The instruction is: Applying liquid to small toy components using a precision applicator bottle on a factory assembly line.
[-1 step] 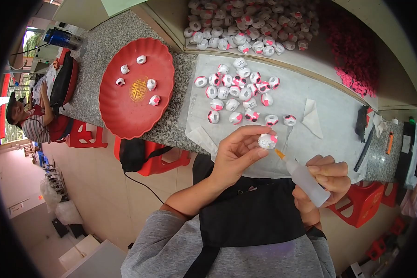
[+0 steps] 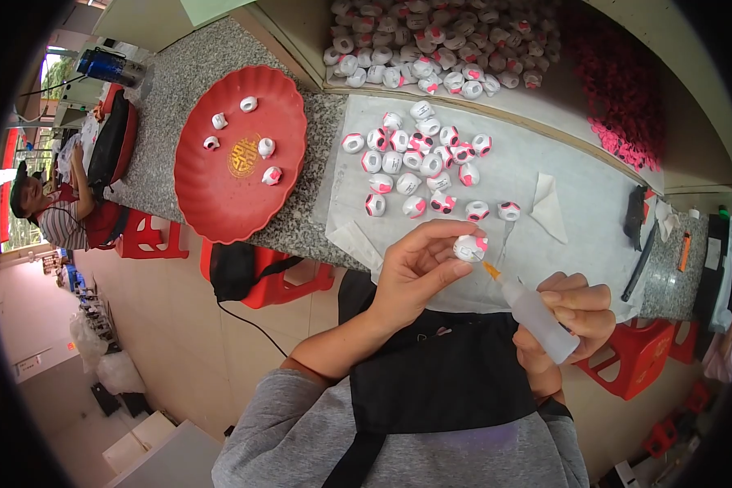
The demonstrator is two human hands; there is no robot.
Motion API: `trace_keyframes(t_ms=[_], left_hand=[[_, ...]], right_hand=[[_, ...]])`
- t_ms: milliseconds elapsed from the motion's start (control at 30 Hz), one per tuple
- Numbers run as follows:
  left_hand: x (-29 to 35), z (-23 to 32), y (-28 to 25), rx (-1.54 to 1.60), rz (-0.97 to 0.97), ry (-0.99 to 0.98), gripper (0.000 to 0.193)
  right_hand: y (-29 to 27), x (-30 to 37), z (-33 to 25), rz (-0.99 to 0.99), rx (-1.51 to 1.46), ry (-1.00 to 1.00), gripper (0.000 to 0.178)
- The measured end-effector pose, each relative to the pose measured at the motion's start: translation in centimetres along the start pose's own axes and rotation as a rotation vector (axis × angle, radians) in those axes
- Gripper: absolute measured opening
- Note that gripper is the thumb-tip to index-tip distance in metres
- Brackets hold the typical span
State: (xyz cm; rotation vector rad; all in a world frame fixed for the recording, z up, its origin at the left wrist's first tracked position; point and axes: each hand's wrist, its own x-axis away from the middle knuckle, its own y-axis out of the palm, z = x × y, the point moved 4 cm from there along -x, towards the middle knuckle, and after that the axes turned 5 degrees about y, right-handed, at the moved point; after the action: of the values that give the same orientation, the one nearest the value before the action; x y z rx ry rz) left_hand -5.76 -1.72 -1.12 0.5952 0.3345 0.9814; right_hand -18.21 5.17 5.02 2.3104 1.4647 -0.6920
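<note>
Where a speckled counter (image 2: pixel 175 69) bears the work, each hand is occupied

On the counter, a pale paper sheet (image 2: pixel 529 154) lies before the person; a scalloped red tray (image 2: pixel 189 191) stands to its left. The hands are apart. The right hand (image 2: pixel 584 311) is wrapped around a translucent squeeze bottle (image 2: pixel 545 321), held tilted. The left hand (image 2: pixel 415 268) pinches one white-and-pink piece (image 2: pixel 466 249) between thumb and fingers, over the near part of the sheet. Loose pieces (image 2: pixel 411 160) lie grouped beyond it, and five white ones (image 2: pixel 266 148) sit in the tray. The orange nozzle tip (image 2: pixel 491 270) is just beside the held piece; contact cannot be confirmed. Judgement: sound handling calls for a steady pinch, light bottle pressure, the tip aimed at one spot, and the left thumb clear of the outlet.
</note>
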Motion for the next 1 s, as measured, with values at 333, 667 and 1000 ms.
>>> trace_keyframes(t_ms=[333,667,1000], left_hand=[[0.1,0.8,0.2,-0.323,-0.083,0.198,0.032],[-0.3,0.9,0.0,-0.427,-0.091,0.250,0.032],[-0.4,2.0,-2.4,-0.239,0.142,0.222,0.035]], right_hand=[[0.2,0.2,0.1,-0.011,-0.001,-0.019,0.040],[-0.2,0.0,0.2,-0.037,0.027,-0.005,0.041],[-3.5,-2.1,3.2,0.057,-0.094,0.284,0.032]])
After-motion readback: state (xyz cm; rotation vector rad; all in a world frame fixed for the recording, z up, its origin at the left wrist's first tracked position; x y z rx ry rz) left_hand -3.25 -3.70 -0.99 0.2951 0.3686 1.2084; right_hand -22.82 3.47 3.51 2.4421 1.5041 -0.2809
